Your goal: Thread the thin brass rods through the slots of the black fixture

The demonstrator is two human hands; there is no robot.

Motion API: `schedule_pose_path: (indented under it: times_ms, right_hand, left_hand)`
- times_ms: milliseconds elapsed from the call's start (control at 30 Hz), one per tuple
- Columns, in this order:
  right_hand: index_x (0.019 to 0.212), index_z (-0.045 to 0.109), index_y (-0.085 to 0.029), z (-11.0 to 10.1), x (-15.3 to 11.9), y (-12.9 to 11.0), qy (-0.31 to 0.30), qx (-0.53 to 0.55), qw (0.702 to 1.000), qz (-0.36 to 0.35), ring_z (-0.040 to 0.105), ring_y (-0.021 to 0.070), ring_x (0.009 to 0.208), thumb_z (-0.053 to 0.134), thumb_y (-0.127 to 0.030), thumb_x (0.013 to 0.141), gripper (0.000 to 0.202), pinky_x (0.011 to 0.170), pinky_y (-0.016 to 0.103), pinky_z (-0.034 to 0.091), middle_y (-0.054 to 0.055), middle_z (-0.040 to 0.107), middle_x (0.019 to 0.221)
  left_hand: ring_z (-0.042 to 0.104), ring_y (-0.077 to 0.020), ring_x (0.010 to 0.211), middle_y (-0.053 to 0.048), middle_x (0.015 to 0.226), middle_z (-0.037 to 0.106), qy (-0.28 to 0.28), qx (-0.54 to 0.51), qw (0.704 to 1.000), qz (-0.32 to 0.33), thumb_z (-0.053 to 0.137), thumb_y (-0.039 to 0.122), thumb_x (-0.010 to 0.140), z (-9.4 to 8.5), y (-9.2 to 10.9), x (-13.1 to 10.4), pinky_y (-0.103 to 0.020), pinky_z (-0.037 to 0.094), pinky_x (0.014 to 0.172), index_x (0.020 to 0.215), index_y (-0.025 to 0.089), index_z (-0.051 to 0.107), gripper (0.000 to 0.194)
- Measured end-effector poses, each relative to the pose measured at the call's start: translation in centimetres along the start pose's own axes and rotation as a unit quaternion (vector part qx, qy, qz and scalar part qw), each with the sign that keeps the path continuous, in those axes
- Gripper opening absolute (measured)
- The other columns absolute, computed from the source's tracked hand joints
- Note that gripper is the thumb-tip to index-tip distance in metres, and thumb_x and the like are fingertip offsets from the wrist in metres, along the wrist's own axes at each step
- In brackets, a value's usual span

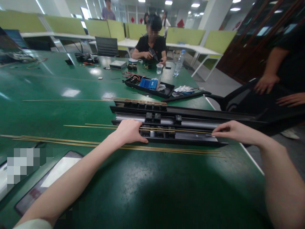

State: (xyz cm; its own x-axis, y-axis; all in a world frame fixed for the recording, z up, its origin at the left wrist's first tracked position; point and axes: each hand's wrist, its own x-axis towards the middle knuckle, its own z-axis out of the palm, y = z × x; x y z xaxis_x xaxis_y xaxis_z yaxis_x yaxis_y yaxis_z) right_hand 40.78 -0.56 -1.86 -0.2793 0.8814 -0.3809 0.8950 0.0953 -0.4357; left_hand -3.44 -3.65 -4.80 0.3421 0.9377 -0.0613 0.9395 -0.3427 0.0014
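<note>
Several long black channels lie side by side across the green table, with small black blocks [178, 119] in them. My left hand [130, 131] is wrapped over the nearest channel [190, 138], its thumb on the near side beside the blocks. Thin brass rods [186, 130] run over that channel and pass by my left hand. At the channel's right end, the fingers of my right hand [226, 129] are pinched together near the rod tips; what they hold is too small to make out. More brass rods [166, 149] lie on the table just in front of the channel.
Behind the channels is a black tray [164, 92] with a blue part, next to white gloves [183, 90]. A bottle [179, 63] and a cup [159, 68] stand near a seated person. Another person's hands rest on a chair at right. A tablet-like device [47, 181] lies front left.
</note>
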Motion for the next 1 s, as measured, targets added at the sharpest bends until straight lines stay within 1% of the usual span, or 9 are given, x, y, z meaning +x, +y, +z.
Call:
schedule_pose_path:
  times_ms: [333, 500, 600, 633, 700, 733, 800, 867, 1000]
  right_hand:
    - [0.095, 0.081, -0.019, -0.7, -0.3, 1.5, -0.011, 0.018, 0.999, 0.028, 0.068, 0.0263, 0.091, 0.063, -0.056, 0.085, 0.042, 0.084, 0.036, 0.047, 0.012, 0.077, 0.099]
    - [0.099, 0.08, -0.021, -0.8, -0.4, 1.1, 0.043, 0.006, 0.999, 0.03, 0.068, 0.0269, 0.095, 0.065, -0.056, 0.085, 0.041, 0.085, 0.035, 0.049, 0.009, 0.077, 0.102]
    - [0.101, 0.077, -0.021, 0.4, 0.0, -1.5, 0.111, -0.002, 0.993, -0.04, 0.068, 0.0256, 0.086, 0.062, -0.054, 0.088, 0.039, 0.074, 0.035, 0.051, 0.008, 0.077, 0.095]
    - [0.099, 0.077, -0.021, 1.1, 0.2, -2.8, 0.169, -0.01, 0.982, -0.089, 0.067, 0.0251, 0.086, 0.061, -0.051, 0.089, 0.035, 0.073, 0.035, 0.051, 0.007, 0.077, 0.094]
    - [0.093, 0.076, -0.022, 2.9, 0.7, -5.6, 0.289, -0.039, 0.925, -0.242, 0.066, 0.0253, 0.092, 0.062, -0.043, 0.09, 0.025, 0.082, 0.039, 0.051, 0.008, 0.076, 0.096]
    - [0.097, 0.075, -0.024, 4.0, 1.0, -7.0, 0.314, -0.057, 0.901, -0.294, 0.065, 0.0253, 0.095, 0.062, -0.037, 0.091, 0.02, 0.086, 0.041, 0.051, 0.007, 0.075, 0.099]
    - [0.107, 0.074, -0.024, 5.9, 1.7, -9.2, 0.33, -0.116, 0.866, -0.359, 0.064, 0.0248, 0.095, 0.063, -0.028, 0.09, 0.02, 0.088, 0.042, 0.05, 0.007, 0.075, 0.102]
    - [0.108, 0.073, -0.023, 7.4, 2.3, -10.6, 0.325, -0.171, 0.843, -0.392, 0.063, 0.025, 0.095, 0.063, -0.022, 0.09, 0.021, 0.085, 0.042, 0.05, 0.007, 0.075, 0.102]
    - [0.096, 0.073, -0.022, 8.9, 3.1, -11.1, 0.326, -0.21, 0.822, -0.416, 0.062, 0.0241, 0.091, 0.061, -0.017, 0.09, 0.015, 0.08, 0.041, 0.049, 0.006, 0.075, 0.094]
  left_hand:
    - [0.07, -0.0352, 0.092, -0.014, 0.099, 0.075, -0.003, -0.002, 1.0, 0.0, 0.061, 0.082, 0.06, 0.0, 0.0, 0.0, -0.04, 0.051, 0.075, 0.1, 0.018, 0.069, 0.076]
    - [0.07, -0.0347, 0.093, -0.013, 0.101, 0.076, 0.005, 0.0, 1.0, 0.003, 0.062, 0.082, 0.06, 0.1, 0.0, 0.0, -0.04, 0.051, 0.076, 0.101, 0.018, 0.069, 0.076]
    - [0.07, -0.0347, 0.093, -0.013, 0.1, 0.076, 0.007, 0.003, 1.0, 0.003, 0.062, 0.082, 0.06, 0.1, 0.0, 0.0, -0.04, 0.052, 0.075, 0.101, 0.018, 0.069, 0.076]
    - [0.07, -0.0346, 0.093, -0.013, 0.1, 0.076, 0.007, 0.004, 1.0, 0.004, 0.062, 0.082, 0.06, 0.1, 0.0, 0.0, -0.04, 0.051, 0.075, 0.1, 0.018, 0.069, 0.076]
    - [0.07, -0.034, 0.092, -0.013, 0.099, 0.076, 0.009, 0.005, 1.0, 0.006, 0.061, 0.083, 0.061, 0.2, -0.1, 0.0, -0.039, 0.051, 0.075, 0.1, 0.018, 0.069, 0.076]
    - [0.07, -0.0338, 0.092, -0.013, 0.099, 0.076, 0.009, 0.005, 1.0, 0.006, 0.061, 0.083, 0.06, 0.2, -0.1, 0.0, -0.039, 0.051, 0.074, 0.099, 0.019, 0.069, 0.076]
    - [0.07, -0.0333, 0.092, -0.012, 0.099, 0.076, 0.008, 0.006, 1.0, 0.005, 0.061, 0.084, 0.06, 0.2, -0.1, 0.0, -0.038, 0.051, 0.074, 0.099, 0.019, 0.069, 0.076]
    - [0.07, -0.033, 0.092, -0.012, 0.098, 0.076, 0.007, 0.007, 1.0, 0.003, 0.061, 0.084, 0.059, 0.2, -0.1, 0.0, -0.038, 0.051, 0.074, 0.099, 0.019, 0.069, 0.077]
    - [0.07, -0.0331, 0.092, -0.013, 0.098, 0.075, 0.002, 0.003, 1.0, -0.001, 0.061, 0.084, 0.06, 0.1, -0.2, -0.1, -0.038, 0.051, 0.075, 0.098, 0.018, 0.069, 0.076]
